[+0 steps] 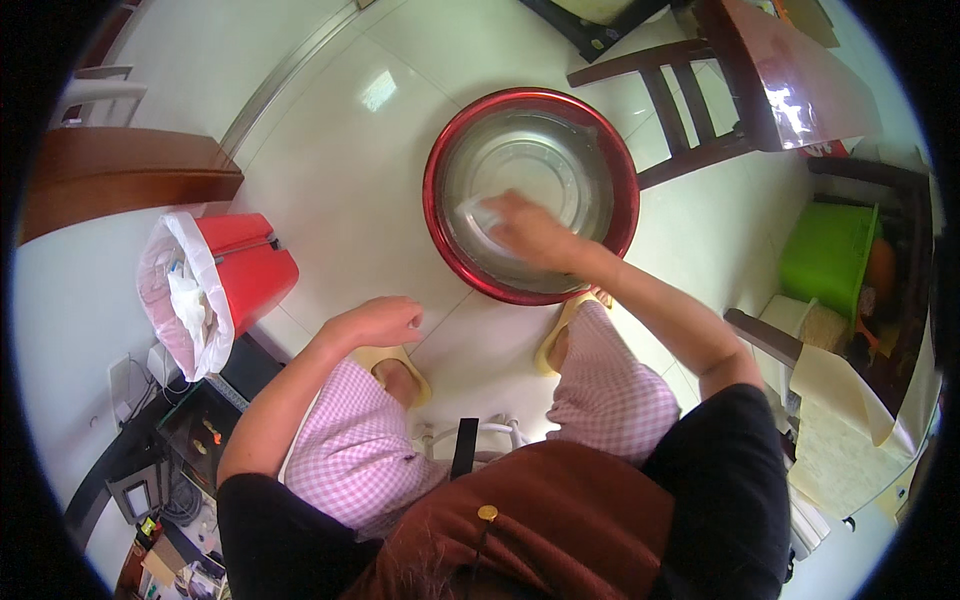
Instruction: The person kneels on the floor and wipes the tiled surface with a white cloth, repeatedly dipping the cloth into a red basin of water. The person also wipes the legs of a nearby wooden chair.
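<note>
A round metal basin with a shiny red rim (437, 232) stands on the floor in front of my feet, holding what looks like clear water. My right hand (529, 229) reaches into the near left part of the basin, blurred by motion. Around its fingertips is a pale, glassy streak; whether this is disturbed water or a clear object in the fingers I cannot tell. My left hand (382, 319) hovers above my left slipper (420, 390), left of the basin and apart from it. Its fingers are curled in, with nothing visible in them.
A red trash bin (251, 262) with a white liner stands at the left, beside a dark shelf with cables. A dark wooden chair (682, 112) is close to the basin's right side. Farther right are a green plastic bin (825, 255) and a cloth-covered surface (847, 442).
</note>
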A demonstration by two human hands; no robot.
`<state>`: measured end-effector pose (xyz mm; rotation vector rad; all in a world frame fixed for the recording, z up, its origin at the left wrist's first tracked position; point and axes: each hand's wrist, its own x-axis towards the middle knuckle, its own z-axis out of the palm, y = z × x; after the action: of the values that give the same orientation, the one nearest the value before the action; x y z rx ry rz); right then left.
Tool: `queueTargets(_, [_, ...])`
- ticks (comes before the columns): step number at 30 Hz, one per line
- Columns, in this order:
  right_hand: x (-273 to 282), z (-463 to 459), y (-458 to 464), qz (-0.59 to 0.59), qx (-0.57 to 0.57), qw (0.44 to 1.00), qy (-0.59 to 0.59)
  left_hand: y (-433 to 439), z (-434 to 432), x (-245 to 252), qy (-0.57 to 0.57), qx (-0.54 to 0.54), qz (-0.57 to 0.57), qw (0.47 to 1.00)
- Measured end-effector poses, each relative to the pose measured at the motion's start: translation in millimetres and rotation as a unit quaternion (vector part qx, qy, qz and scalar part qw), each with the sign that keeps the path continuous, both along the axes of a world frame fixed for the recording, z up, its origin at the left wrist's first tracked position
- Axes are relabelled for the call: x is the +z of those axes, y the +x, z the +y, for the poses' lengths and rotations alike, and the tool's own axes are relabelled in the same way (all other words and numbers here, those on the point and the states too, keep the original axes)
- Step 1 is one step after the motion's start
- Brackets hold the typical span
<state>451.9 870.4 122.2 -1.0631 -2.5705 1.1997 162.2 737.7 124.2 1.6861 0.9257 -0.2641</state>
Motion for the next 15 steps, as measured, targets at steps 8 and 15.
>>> queueTargets(8, [-97,50,75,0.032,-0.390,0.917,-0.077,115,81,-47,0.048,0.109,-0.098,0.988])
queueTargets(15, [-135,67,108,0.038,-0.411,0.910,0.042,165,122,-149,0.140,0.427,-0.036,0.892])
